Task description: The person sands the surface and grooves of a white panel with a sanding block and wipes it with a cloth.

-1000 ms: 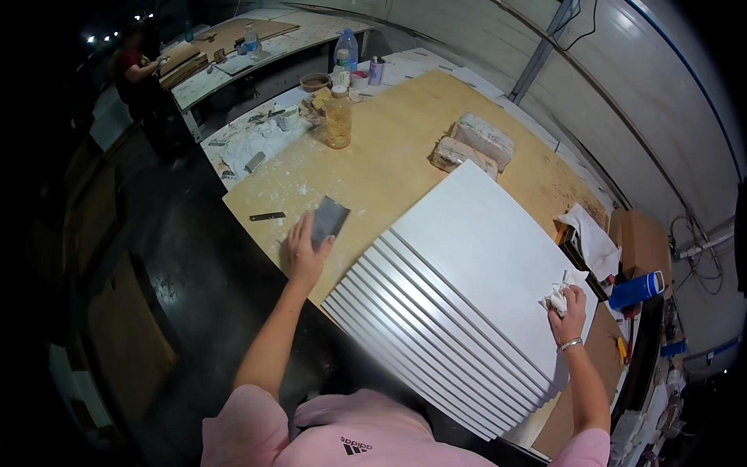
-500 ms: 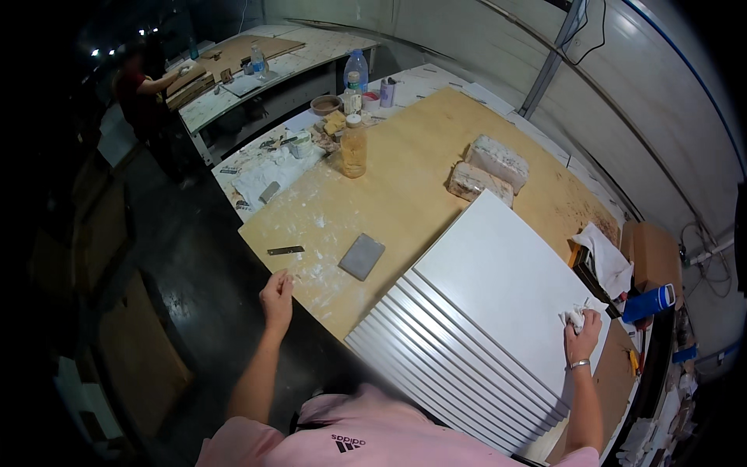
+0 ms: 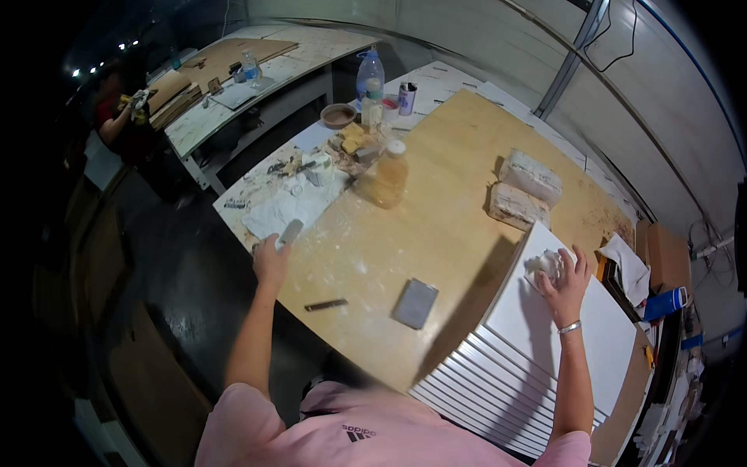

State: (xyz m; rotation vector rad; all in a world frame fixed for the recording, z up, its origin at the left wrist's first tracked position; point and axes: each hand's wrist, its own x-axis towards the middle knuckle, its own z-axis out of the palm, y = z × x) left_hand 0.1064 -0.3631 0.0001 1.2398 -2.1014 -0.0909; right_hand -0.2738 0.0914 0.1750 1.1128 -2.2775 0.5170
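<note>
A stack of white panels (image 3: 513,373) with grooved-looking edges lies in front of me on the right. Over its top, my right hand (image 3: 566,289) has thumb and fingers curved round a crumpled white wad (image 3: 547,266), cloth or paper. At the table's left edge, my left hand (image 3: 270,266) pinches the near end of a small grey block (image 3: 289,233) beside a white cloth (image 3: 284,208). A dark flat strip tool (image 3: 326,304) and a grey rectangular pad (image 3: 415,303) lie on the tan board (image 3: 447,148).
A bottle of yellowish liquid (image 3: 391,175) stands beyond the left hand, with a bowl (image 3: 338,116) and more bottles behind. Two white-wrapped blocks (image 3: 520,205) sit past the panels. A blue cylinder (image 3: 664,303) lies far right. Another person (image 3: 124,124) works at a back-left bench.
My left hand has moved forward to the grey block. My right hand has carried the wad from the stack's right side toward its far left corner. The view has shifted.
</note>
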